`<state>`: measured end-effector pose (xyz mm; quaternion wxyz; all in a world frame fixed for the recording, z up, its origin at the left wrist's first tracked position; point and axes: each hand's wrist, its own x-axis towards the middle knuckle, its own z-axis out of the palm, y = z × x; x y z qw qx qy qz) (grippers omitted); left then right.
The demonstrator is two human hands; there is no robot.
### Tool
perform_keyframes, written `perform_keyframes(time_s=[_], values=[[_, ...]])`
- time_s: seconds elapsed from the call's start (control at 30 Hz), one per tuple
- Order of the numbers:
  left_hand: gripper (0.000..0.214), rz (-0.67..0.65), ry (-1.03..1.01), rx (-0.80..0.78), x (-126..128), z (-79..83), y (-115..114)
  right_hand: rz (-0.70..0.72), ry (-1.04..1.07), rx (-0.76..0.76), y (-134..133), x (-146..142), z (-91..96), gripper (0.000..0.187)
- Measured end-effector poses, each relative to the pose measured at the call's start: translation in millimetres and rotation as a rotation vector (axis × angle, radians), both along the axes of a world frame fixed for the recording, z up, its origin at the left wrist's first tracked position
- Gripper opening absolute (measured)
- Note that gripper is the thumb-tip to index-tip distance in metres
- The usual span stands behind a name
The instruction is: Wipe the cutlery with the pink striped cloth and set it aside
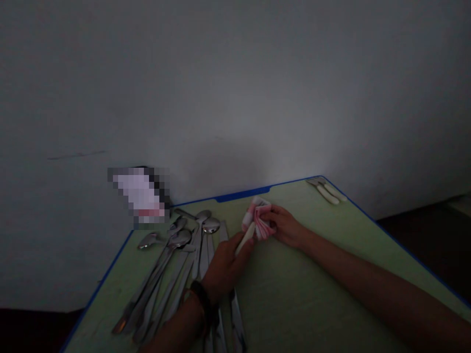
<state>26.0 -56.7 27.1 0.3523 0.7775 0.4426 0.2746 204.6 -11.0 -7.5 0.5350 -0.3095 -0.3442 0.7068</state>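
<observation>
My left hand (230, 257) is closed around a cream-coloured handle (246, 239), its thumb lying along it. The far end of that utensil is covered by a pink and white cloth (260, 218), so its kind is hidden. My right hand (285, 223) pinches the bunched cloth from the right side, around the covered end. Both hands are close together above the middle of the table. Left of my left hand, and partly beneath its wrist, lies a spread of metal spoons (181, 238) and other long metal cutlery (237, 314).
The pale green table (294, 304) has a blue edge and stands against a grey wall (235, 98). Two cream-handled utensils (327, 192), at least one a fork, lie at the far right corner. A blurred-out dark-edged object (140, 196) leans at the far left corner.
</observation>
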Motion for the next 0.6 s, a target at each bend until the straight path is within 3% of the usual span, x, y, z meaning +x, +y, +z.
perform_keyframes(time_s=[0.2, 0.6], values=[[0.035, 0.100, -0.167, -0.091, 1.9, -4.6, -0.3, -0.022, 0.018, -0.030, -0.9, -1.4, 4.0, 0.017], [0.040, 0.049, -0.158, -0.040, 0.6, -1.6, -1.3, 0.012, 0.032, -0.005, -1.3, -1.5, 3.5, 0.021]])
